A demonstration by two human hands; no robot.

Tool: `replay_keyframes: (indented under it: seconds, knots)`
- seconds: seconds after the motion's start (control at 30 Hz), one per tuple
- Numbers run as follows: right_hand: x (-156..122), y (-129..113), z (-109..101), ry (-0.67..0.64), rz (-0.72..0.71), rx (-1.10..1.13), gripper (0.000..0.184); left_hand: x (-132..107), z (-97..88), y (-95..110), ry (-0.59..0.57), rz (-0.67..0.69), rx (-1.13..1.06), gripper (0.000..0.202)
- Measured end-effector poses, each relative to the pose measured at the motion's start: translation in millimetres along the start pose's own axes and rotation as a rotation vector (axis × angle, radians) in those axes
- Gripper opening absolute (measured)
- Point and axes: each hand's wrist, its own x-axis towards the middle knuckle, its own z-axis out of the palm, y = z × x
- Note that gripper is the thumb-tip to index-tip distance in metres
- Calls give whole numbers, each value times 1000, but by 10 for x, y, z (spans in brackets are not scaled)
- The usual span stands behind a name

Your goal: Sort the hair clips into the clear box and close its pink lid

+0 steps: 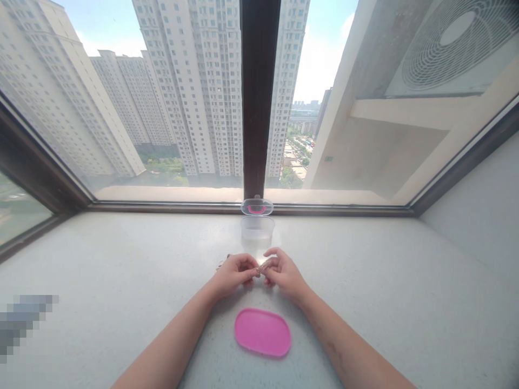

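My left hand point(234, 274) and my right hand point(284, 274) meet over the white sill, fingertips pinched together. Between them is a small, slim brownish-gold object point(264, 266), too small to name. Both hands grip it, the left at its lower end and the right along its upper part; the right index finger is raised off it. Just behind the hands stands a clear plastic box point(257, 229), its lid point(257, 207) tipped up and bearing a pink handle. Nearer to me, a pink oval tray point(263, 332) lies flat between my forearms.
Small dark, thin items point(221, 264) show partly behind my left hand. A dark window frame point(259, 108) rises behind the box, with glass on both sides. The white sill point(365, 281) spreads around my arms. A blurred patch point(24, 319) covers something at the left edge.
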Motion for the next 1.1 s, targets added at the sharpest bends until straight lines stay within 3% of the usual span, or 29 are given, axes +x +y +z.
replay_keyframes:
  seconds: [0.23, 0.5, 0.63, 1.1]
  knots:
    - [5, 12, 0, -20, 1, -35, 32, -15, -12, -33, 6, -13, 15, 22]
    - [0, -14, 4, 36, -67, -19, 38, 7, -26, -36, 36, -1, -7, 25]
    - [12, -12, -13, 54, -110, -38, 28, 2, -23, -36, 49, -8, -25, 25]
    - [27, 6, -62, 86, -19, 56, 31, 0, -15, -19, 72, -6, -13, 26]
